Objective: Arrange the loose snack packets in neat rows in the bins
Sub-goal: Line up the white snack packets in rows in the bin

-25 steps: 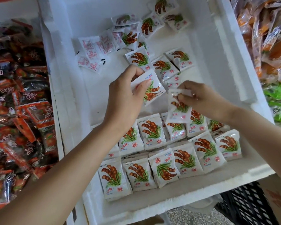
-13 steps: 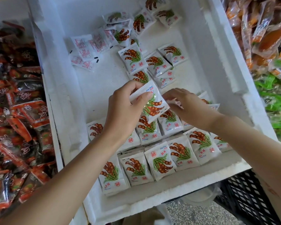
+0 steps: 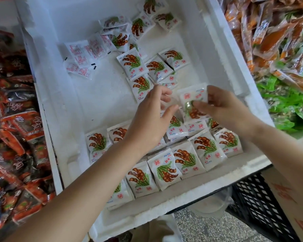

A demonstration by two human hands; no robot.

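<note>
Head view: right hand (image 3: 229, 110) pinches a glossy square packet (image 3: 193, 96), left hand (image 3: 150, 119) loose-fingered

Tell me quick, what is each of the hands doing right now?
Left hand: open, fingers relaxed, holding nothing.
Right hand: closed on a packet, thumb pinching its front.
</note>
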